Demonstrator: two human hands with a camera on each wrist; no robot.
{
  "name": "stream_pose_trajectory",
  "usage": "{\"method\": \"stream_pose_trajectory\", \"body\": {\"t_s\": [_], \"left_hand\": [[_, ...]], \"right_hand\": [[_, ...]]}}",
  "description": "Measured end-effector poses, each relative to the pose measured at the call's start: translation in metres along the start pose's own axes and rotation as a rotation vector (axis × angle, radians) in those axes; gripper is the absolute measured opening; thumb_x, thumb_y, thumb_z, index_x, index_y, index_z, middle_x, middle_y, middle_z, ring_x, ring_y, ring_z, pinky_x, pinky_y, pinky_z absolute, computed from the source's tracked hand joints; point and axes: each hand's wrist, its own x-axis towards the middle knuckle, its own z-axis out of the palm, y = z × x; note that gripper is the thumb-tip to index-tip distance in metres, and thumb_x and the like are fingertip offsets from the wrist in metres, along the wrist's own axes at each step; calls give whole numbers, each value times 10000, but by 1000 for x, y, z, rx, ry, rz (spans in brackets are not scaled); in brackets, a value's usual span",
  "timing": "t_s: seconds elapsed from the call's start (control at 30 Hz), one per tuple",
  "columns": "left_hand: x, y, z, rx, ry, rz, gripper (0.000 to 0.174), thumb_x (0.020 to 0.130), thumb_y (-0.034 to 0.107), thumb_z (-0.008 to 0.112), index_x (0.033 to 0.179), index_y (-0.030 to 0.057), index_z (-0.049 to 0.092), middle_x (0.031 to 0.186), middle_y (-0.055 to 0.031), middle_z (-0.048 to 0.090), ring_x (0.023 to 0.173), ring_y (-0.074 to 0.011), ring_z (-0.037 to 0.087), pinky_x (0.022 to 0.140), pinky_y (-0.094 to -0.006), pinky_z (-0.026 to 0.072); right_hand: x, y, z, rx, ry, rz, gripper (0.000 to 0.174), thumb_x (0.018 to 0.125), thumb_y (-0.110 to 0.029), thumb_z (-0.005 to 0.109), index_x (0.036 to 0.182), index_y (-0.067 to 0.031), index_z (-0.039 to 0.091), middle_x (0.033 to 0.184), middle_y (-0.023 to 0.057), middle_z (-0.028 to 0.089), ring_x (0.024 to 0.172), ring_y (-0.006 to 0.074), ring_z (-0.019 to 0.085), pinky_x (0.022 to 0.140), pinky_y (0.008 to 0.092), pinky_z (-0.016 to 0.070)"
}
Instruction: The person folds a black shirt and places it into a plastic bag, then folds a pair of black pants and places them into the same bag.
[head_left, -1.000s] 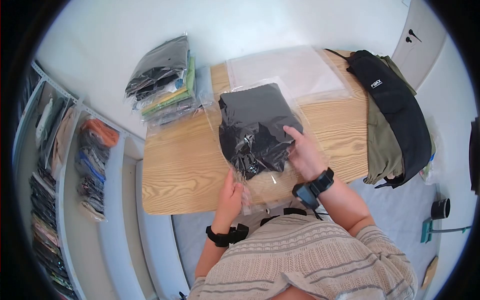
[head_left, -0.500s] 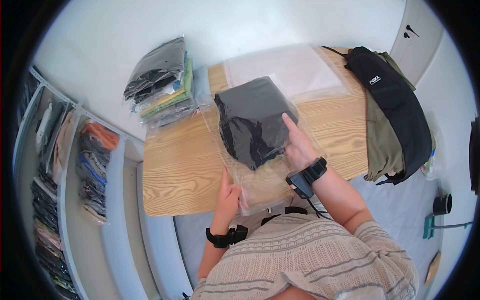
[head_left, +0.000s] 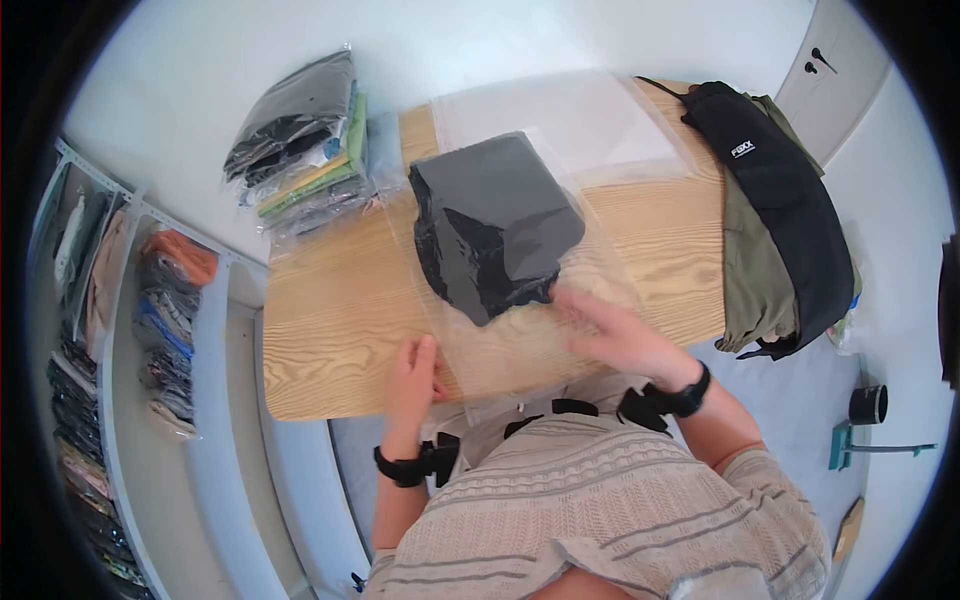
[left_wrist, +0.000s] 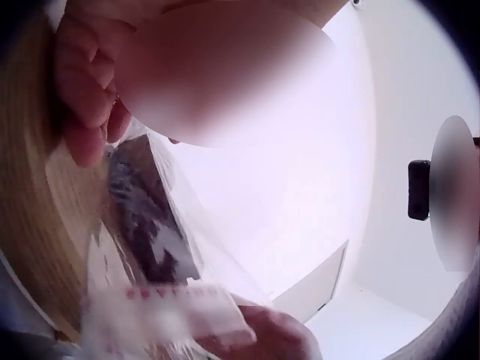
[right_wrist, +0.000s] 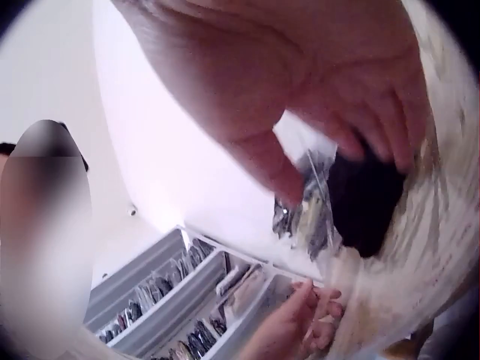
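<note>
A folded dark grey garment [head_left: 495,225] lies inside a larger clear plastic bag [head_left: 500,365] on the wooden table. The bag's unfilled lower part reaches the table's near edge. My left hand [head_left: 408,385] is beside the bag's lower left edge; in the left wrist view its loosely bent fingers [left_wrist: 86,139] are down close to the wood. Over the bag's right side, my right hand [head_left: 620,335] has its fingertips at the garment's lower right corner, slightly blurred. In the right wrist view its thumb and fingers are spread apart. A strip with red print [left_wrist: 187,307] crosses the left wrist view.
Several bagged garments form a stack [head_left: 300,150] at the back left. Flat clear bags [head_left: 560,125] lie at the back. A black and olive bag-like item [head_left: 785,220] overhangs the table's right end. Shelves [head_left: 130,330] of packed clothes stand at left.
The left hand has come off the bag's edge and moved left. The right hand has slid down from the garment's right side toward its lower corner. The garment lies flatter in the bag.
</note>
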Motion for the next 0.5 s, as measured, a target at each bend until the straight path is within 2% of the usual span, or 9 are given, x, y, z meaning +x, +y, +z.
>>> {"method": "stream_pose_trajectory", "body": {"t_s": [0.03,0.1,0.17,0.2,0.27,0.3,0.4,0.47,0.5], "left_hand": [[2,1,-4,67,22,18,364,978,368,482,925,16,555,713,-50,556,461,-101,525,400,-236,403],[11,-4,-13,85,-11,42,367,975,379,480,913,28,569,721,-42,553,468,-95,519,416,-221,391],[18,-2,-12,111,-42,78,372,973,390,478,901,41,583,730,-34,550,474,-89,514,431,-205,379],[21,2,-10,102,-57,70,358,971,377,486,865,48,581,711,-21,548,471,-82,503,438,-204,378],[23,7,-5,95,-74,71,349,969,364,494,830,56,579,693,-8,545,467,-75,492,445,-203,378],[24,10,-3,93,-109,79,344,972,342,495,816,43,565,676,-14,540,468,-79,482,448,-217,374],[28,4,-4,90,-165,98,322,977,306,496,801,42,550,653,-10,531,471,-79,471,451,-228,369],[29,-4,-9,93,-179,105,303,978,294,496,800,54,548,648,-1,527,473,-76,469,451,-225,366],[29,-7,-12,29,-151,96,281,975,284,499,806,66,551,644,6,526,478,-73,472,456,-221,369]], "right_hand": [[-8,-15,-21,-5,-9,12,449,849,-87,638,1270,-4,507,1155,127,604,996,158,599,801,284,495],[-15,-39,-67,379,-378,590,300,871,-163,627,1131,-14,612,1002,100,670,837,107,640,652,217,492],[-19,-19,-92,366,-43,580,241,908,-285,605,895,-49,655,747,19,651,623,67,590,530,180,439],[-11,-7,-96,365,-42,581,241,908,-285,605,895,-49,655,747,19,651,623,67,590,530,180,439],[5,20,-101,354,343,591,342,917,-370,593,806,-48,629,679,-16,570,571,63,505,490,206,382],[12,21,-96,354,348,584,342,917,-370,593,806,-48,629,679,-16,570,571,63,505,490,206,382],[29,26,-79,218,443,646,369,933,-350,567,663,-100,550,563,-65,440,499,55,405,465,192,328],[32,35,-79,179,150,666,321,917,-307,597,687,-83,588,582,-60,480,520,44,428,468,195,319],[31,41,-78,184,143,667,321,917,-307,597,687,-83,588,582,-60,480,520,44,428,468,195,319]]}}
